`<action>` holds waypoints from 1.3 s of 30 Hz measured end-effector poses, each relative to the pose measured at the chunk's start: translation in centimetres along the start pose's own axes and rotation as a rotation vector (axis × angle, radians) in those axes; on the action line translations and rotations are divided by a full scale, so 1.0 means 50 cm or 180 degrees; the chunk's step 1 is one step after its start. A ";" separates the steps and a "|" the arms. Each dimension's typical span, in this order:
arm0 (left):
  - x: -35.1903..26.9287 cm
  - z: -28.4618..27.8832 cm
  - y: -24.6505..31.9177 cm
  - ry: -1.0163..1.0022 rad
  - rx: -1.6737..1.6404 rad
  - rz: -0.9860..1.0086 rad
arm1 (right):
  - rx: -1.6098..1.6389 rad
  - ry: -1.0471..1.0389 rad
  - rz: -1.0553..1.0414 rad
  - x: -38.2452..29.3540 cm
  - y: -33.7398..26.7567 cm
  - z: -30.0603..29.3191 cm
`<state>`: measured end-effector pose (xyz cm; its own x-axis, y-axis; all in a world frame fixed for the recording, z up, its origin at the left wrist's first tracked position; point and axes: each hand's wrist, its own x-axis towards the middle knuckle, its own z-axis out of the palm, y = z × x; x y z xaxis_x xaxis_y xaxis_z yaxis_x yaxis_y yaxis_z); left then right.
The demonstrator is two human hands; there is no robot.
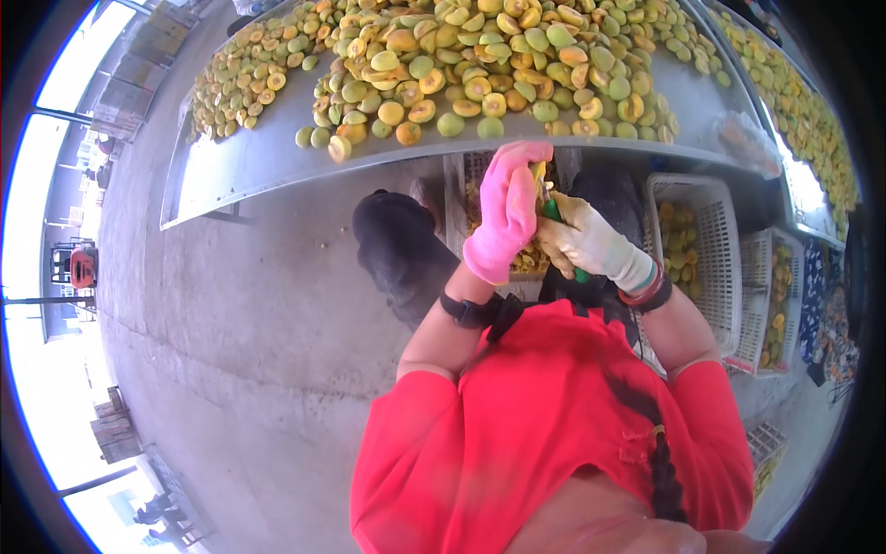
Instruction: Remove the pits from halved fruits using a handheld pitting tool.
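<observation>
My left hand point(509, 208), in a pink glove, is closed around a piece of yellow fruit point(537, 170) that shows only at its edge. In a pale work glove, my right hand point(588, 235) grips a green-handled hand tool point(552, 210), whose metal end meets the fruit. The kind of tool cannot be told. Both hands are close together just below the near edge of a metal table point(277, 163). On that table lies a large heap of halved and whole green-yellow fruit point(477, 76), like apricots or plums.
A crate of yellow pieces point(529, 260) stands below my hands, between my legs. To the right are a white plastic crate point(720, 256) and another crate point(751, 305), both holding fruit. A plastic bag point(747, 142) lies at the table's right corner. A second fruit-covered table point(803, 187) stands beyond.
</observation>
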<state>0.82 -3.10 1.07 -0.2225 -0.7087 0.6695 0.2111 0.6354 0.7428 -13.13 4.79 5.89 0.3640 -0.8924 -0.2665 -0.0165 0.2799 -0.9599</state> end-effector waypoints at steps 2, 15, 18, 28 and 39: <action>-0.005 -0.007 -0.006 -0.0174 -0.0299 -0.0424 | 0.0155 -0.0131 0.0160 0.000 -0.005 -0.008; -0.012 -0.003 0.005 -0.0164 -0.0450 -0.1125 | -0.0350 0.0118 -0.0088 0.018 0.049 -0.005; 0.019 0.019 0.067 0.0371 -0.1264 -0.2226 | -0.0882 0.0328 -0.0794 0.021 0.076 0.000; 0.017 0.024 0.048 0.0023 -0.1054 -0.1704 | -0.1572 0.0000 -0.1117 0.005 0.059 -0.017; 0.034 0.026 0.069 -0.0384 -0.1704 -0.2201 | -0.0578 -0.0113 -0.0032 -0.007 0.051 -0.019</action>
<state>-0.07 -1.71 4.76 -0.5580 -0.8249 0.0904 0.4027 -0.1740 0.8986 -14.18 5.50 3.45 0.3977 -0.8809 -0.2566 -0.1793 0.1997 -0.9633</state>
